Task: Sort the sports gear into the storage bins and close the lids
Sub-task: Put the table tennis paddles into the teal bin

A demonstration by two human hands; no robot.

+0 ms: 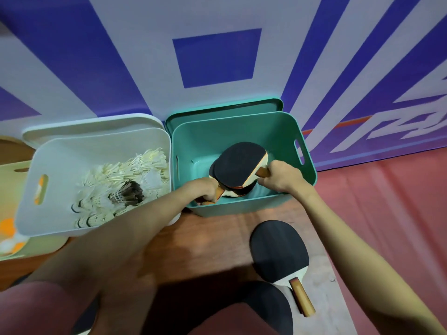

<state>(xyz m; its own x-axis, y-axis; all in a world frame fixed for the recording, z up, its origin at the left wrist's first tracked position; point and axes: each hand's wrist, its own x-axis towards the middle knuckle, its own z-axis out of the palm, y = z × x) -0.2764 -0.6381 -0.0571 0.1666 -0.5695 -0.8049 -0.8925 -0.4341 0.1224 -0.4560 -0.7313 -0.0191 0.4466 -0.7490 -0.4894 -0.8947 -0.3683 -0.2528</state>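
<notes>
A teal bin stands open against the wall, its lid propped behind it. Inside lie black-faced table tennis paddles. My right hand grips the wooden handle of the top paddle over the bin. My left hand grips the handle of a lower paddle at the bin's front edge. To the left, a white bin holds several white shuttlecocks, with its lid leaning behind. Another paddle lies on the wooden table in front of the teal bin.
A pale yellow bin with orange and white balls sits at the far left. A further dark paddle face shows at the bottom edge. The table's right edge drops to a red floor. A blue and white wall stands behind.
</notes>
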